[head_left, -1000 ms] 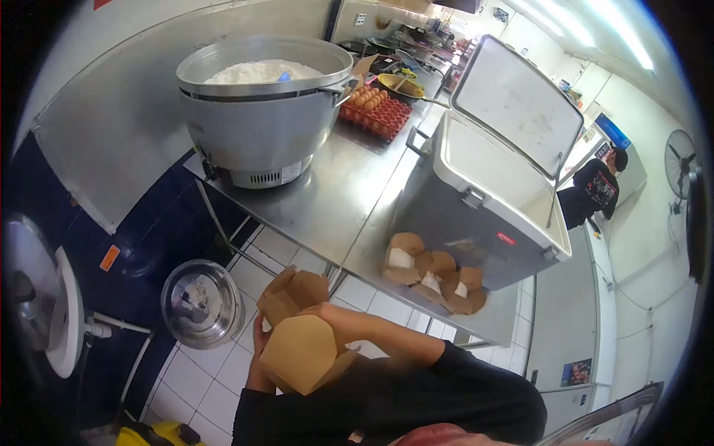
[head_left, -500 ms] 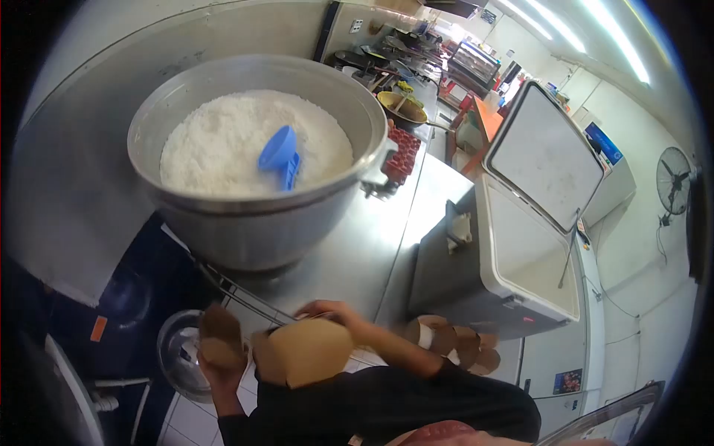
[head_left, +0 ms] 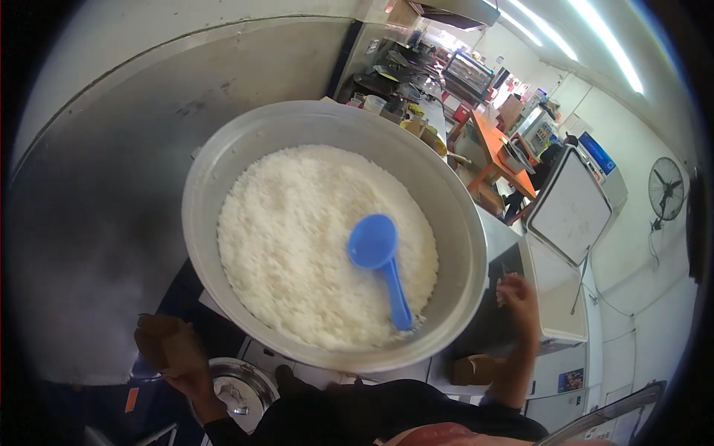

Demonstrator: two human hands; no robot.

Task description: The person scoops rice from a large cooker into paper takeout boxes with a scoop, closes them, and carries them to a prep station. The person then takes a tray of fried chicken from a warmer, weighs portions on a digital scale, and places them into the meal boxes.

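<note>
At the lower left, my left hand [head_left: 192, 375] is closed around a brown paper food box [head_left: 165, 343], whose inside I cannot make out. My right hand [head_left: 518, 292] is off the right side of a big metal pot [head_left: 195, 215], fingers loosely bent and apart, with nothing plainly held. Cooked white rice [head_left: 297, 230] fills much of the pot. On the rice lies a blue rice scoop [head_left: 374, 243], its handle pointing down toward me. Neither hand touches the scoop.
A grey cooler with a raised white lid [head_left: 571, 204] stands to the right. Brown boxes [head_left: 476, 369] are beside my right forearm. A metal bowl [head_left: 253, 383] sits low at left. Farther back are pans [head_left: 375, 82] and an orange table [head_left: 494, 152].
The pot fills more of the view. My right hand has left the brown boxes near my body and moved to the pot's right side. My left hand still holds a box, farther left.
</note>
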